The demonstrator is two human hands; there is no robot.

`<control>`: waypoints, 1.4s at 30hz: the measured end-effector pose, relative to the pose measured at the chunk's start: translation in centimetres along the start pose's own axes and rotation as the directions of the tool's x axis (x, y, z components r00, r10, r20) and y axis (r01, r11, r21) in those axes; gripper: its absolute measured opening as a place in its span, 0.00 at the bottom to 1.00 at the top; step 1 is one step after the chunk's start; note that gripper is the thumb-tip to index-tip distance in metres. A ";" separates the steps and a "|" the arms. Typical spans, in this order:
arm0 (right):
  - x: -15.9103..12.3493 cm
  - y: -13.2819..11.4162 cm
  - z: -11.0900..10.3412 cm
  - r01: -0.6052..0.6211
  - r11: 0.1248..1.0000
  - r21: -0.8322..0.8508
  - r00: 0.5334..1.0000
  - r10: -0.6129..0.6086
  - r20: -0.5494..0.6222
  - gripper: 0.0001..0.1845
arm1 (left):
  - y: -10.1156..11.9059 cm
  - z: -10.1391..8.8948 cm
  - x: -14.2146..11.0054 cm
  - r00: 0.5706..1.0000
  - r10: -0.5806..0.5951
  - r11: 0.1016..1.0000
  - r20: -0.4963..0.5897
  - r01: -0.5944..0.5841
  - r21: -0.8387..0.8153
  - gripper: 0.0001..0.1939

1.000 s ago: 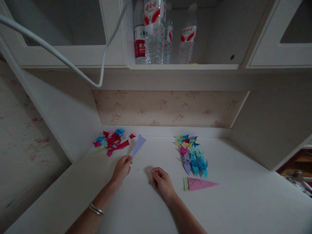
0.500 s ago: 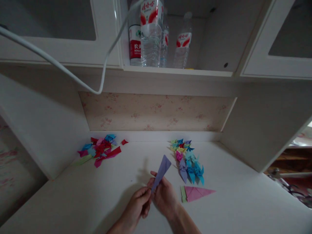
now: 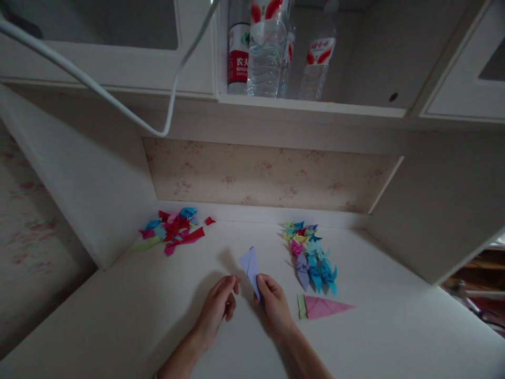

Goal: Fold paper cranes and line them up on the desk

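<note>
My right hand (image 3: 274, 305) pinches the lower tip of a folded lilac paper piece (image 3: 250, 263) and holds it upright just above the white desk (image 3: 374, 326). My left hand (image 3: 219, 305) hovers beside it to the left, fingers curled and apart from the paper, holding nothing I can see. A pink folded paper triangle (image 3: 325, 307) with a green strip at its left end lies flat to the right of my right hand. Behind it sits a cluster of small folded paper shapes (image 3: 311, 255) in blue, lilac, yellow and pink.
A heap of red, blue and pink paper scraps (image 3: 173, 231) lies at the back left by the side panel. Water bottles (image 3: 268, 50) stand on the shelf overhead. A white cable (image 3: 118, 108) hangs across the upper left.
The left hand carried the lilac paper from the scrap heap to the middle, the right hand took hold of it, and the left hand has now let go.
</note>
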State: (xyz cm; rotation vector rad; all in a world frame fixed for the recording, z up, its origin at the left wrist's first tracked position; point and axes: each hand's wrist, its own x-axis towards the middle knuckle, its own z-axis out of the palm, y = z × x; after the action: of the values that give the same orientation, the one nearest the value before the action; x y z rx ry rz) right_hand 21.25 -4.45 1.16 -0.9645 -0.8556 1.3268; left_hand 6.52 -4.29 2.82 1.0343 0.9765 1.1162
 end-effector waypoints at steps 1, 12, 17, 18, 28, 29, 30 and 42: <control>-0.1 0.1 0.1 0.017 0.999 -0.051 1.000 -0.016 0.009 0.22 | 0.2 -0.2 0.1 1.000 0.016 1.000 -0.015 -0.016 -0.020 0.19; -0.2 0.6 -0.4 0.263 0.905 -0.334 0.965 -0.245 0.097 0.17 | 0.5 -0.4 0.2 0.997 -0.082 0.975 -0.005 0.079 -0.210 0.26; -0.2 0.7 -0.5 0.319 0.853 -0.413 0.947 -0.274 0.167 0.08 | 0.3 -1.0 0.8 0.992 -0.122 0.968 -0.020 0.114 -0.225 0.27; -0.2 0.8 -0.5 0.314 0.858 -0.407 0.948 -0.264 0.175 0.07 | -0.1 -1.1 1.0 0.991 -0.119 0.975 -0.054 0.106 -0.193 0.26; 0.3 0.2 -1.0 0.098 0.990 0.105 0.978 -0.076 -0.195 0.27 | -0.2 -1.1 1.0 0.989 -0.006 1.000 -0.146 0.008 0.011 0.19; 0.3 0.0 -0.9 0.083 0.983 0.165 0.981 -0.051 -0.188 0.26 | -0.1 -1.0 1.0 0.989 -0.021 0.999 -0.146 0.024 0.020 0.20; 0.2 -0.1 -0.9 0.057 0.977 0.204 0.985 -0.022 -0.171 0.24 | -0.2 -0.9 0.9 0.990 -0.036 0.999 -0.140 0.041 0.030 0.20; 0.6 0.1 -1.0 0.043 0.993 0.113 0.988 -0.026 -0.150 0.23 | -1.3 -0.9 1.4 0.998 -0.019 0.987 -0.057 0.028 0.158 0.23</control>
State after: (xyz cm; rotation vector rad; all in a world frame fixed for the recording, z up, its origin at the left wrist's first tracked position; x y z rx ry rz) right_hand 22.20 -3.97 0.70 -0.9399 -0.6715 1.2446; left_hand 6.16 -2.96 1.24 1.1212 1.1335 1.0653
